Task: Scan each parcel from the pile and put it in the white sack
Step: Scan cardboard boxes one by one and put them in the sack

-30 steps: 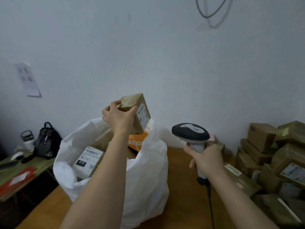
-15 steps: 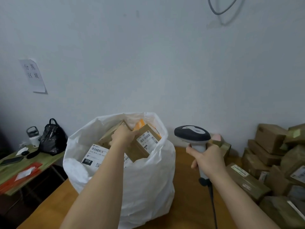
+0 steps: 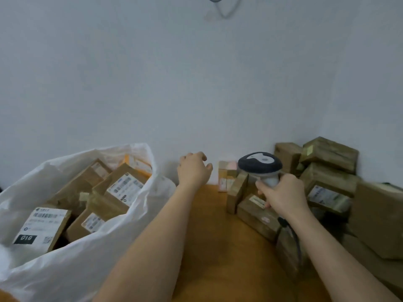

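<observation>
— Left hand [image 3: 194, 170]?
— Empty, fingers loosely curled, reaching toward the pile [image 3: 322, 182] on the table [image 3: 218, 247].
— Right hand [image 3: 281, 194]?
— Gripping the scanner [image 3: 260, 165], ready. White sack [image 3: 72, 264] sits left, holding parcels.

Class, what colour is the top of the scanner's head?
Dark grey with a white patch, on the scanner gripped by the right hand; seen in the head view.

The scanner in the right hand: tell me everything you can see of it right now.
The scanner is a handheld pistol type with a wide, rounded dark grey head, a lighter patch on top and a pale grey handle. It looks like plastic. It stands roughly upright, head uppermost. The right hand grips the handle, fingers wrapped round it, above the brown parcels at the edge of the pile. A dark cable seems to run down below the hand. Its scan window is not visible.
</observation>
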